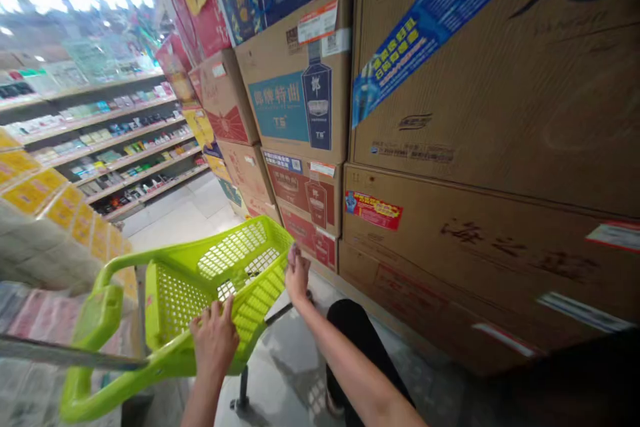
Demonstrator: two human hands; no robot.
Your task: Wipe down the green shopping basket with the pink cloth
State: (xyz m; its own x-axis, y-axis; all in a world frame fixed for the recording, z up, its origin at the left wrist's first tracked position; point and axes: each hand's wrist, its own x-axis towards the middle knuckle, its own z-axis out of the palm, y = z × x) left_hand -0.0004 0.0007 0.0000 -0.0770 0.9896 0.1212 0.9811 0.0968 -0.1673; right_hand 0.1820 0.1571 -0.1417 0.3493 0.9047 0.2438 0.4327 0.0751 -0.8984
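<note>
Head view: the left hand [215, 337] rests, fingers slightly apart, on a lime-green plastic shopping cart's [170, 355] near rim; the right hand [298, 275] clasps a small pink cloth-like item [293, 253] at its corner.

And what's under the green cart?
Under the cart, there's a dark wheel and pale floor. Its basket and the left arm cover the rest, so that can't be seen.

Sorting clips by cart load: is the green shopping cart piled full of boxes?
No, its perforated inner walls show openly, and the cardboard boxes stand stacked outside the shopping cart.
</note>
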